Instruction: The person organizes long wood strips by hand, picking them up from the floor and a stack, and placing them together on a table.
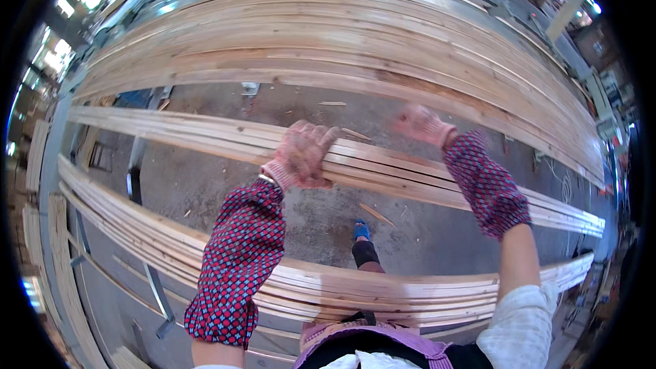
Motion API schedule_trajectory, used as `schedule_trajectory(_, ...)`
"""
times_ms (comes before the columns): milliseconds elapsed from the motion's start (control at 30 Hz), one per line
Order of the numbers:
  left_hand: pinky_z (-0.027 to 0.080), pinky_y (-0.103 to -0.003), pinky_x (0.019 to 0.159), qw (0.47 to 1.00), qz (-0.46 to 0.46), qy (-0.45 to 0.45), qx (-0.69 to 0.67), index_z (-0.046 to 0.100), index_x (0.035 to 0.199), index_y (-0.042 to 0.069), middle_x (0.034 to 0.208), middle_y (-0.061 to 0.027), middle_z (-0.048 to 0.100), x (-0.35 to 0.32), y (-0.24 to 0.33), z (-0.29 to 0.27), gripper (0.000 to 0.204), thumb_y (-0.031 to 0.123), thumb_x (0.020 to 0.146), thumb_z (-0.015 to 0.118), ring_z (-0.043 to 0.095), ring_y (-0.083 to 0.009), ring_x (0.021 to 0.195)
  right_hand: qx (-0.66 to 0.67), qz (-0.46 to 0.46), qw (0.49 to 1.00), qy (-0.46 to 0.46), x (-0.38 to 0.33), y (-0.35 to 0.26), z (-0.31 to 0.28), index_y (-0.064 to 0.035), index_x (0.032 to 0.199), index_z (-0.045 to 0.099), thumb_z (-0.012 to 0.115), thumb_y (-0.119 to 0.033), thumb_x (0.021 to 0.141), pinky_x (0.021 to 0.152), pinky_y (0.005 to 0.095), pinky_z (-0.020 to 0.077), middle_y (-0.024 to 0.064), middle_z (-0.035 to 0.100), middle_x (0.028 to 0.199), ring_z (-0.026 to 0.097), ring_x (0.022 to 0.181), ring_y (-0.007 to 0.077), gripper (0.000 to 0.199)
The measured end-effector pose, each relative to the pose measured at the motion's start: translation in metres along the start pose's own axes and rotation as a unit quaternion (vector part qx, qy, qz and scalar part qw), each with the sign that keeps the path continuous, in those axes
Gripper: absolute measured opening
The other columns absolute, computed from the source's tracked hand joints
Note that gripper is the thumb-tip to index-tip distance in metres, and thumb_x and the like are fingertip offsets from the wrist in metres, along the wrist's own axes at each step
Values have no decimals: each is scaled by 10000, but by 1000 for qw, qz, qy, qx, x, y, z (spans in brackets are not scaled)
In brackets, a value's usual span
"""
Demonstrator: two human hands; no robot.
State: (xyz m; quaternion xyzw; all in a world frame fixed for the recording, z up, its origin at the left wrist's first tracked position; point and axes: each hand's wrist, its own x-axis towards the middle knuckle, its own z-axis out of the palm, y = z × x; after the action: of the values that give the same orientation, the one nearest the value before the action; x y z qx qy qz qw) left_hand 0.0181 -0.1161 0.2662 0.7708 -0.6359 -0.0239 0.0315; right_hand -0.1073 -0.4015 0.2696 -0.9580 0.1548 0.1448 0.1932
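My left hand (303,155), in a pinkish knitted glove, lies wrapped across a narrow bundle of long wooden boards (396,172) that spans the view from left to right. Its fingers curl over the far edge of the bundle. My right hand (421,125), gloved the same way, is raised between this bundle and the wide spread of boards (321,34) beyond it. Motion smears its fingers, and I see nothing in it. Patterned red and blue sleeve covers are on both forearms.
Another stack of long boards (383,294) runs close in front of my body. Metal supports (158,294) stand under the boards at left. Wood scraps (377,214) litter the grey floor, where my blue shoe (361,230) shows. A machine (607,123) stands at far right.
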Motion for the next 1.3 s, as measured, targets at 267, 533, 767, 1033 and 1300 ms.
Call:
schedule_trajectory(267,281,-508,1131,999,32,32,2,440,1389,72,1416,-181,447,18,8,8,1108,572,492,856,407,-372,1327,-237,2,933,270,69,61,34,-32,950,672,609,-219,827,727,461,543,150,682,802,687,798,311,232)
schedule_trajectory(533,185,-559,1162,999,9,21,45,374,1430,38,1404,-188,451,10,9,0,1189,602,489,832,410,-372,1314,114,-56,991,-41,-2,20,23,-50,1011,701,637,-409,914,792,363,520,159,716,949,675,862,255,377)
schedule_trajectory(767,218,-550,1149,999,31,3,-20,395,1397,55,1314,-158,493,17,12,-6,1163,549,454,866,461,-343,1249,-321,27,882,344,91,81,30,-22,1090,603,520,-211,913,805,456,524,130,662,965,654,920,368,272)
schedule_trajectory(1033,147,-571,1177,996,20,68,58,381,1452,83,1459,-243,389,5,8,0,1187,613,485,821,338,-408,1380,-67,-117,988,79,14,43,0,-31,1060,677,585,-182,875,855,415,521,141,686,988,665,948,309,256)
schedule_trajectory(1300,117,-575,1186,999,11,-1,45,374,1478,109,1471,-270,370,15,5,5,1205,679,498,783,303,-430,1401,97,-67,993,-26,18,29,-7,-36,1135,676,640,-292,884,919,388,504,153,707,1037,653,1006,298,360)
